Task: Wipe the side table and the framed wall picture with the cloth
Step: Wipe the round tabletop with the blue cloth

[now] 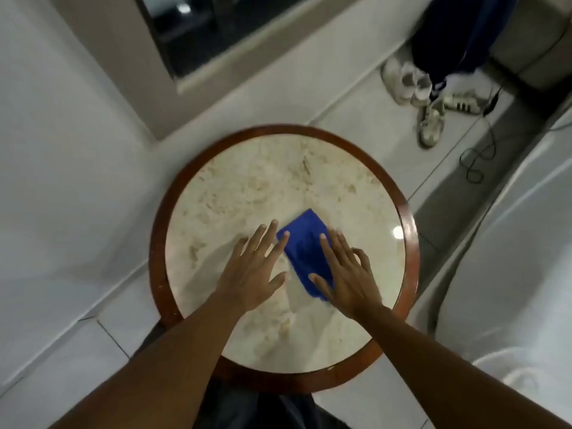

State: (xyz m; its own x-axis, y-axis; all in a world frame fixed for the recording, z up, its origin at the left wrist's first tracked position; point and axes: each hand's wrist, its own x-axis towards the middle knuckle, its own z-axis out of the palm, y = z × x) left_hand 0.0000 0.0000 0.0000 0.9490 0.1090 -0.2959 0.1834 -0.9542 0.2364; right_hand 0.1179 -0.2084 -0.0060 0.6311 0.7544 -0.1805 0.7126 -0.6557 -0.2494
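From the head camera, a folded blue cloth (305, 252) lies flat on the round cream marble surface with a dark wooden rim (410, 230), likely pressed there so it can be rubbed across the stone. The right hand (346, 270) lies palm-down on the cloth, fingers (328, 246) spread and gripping nothing. The left hand (252, 267) rests flat just beside it, fingers splayed, one fingertip touching the cloth's edge, probably steadying it. Both forearms reach forward, nearly straight. White sneakers (430, 119) lie on the floor well beyond the fingers.
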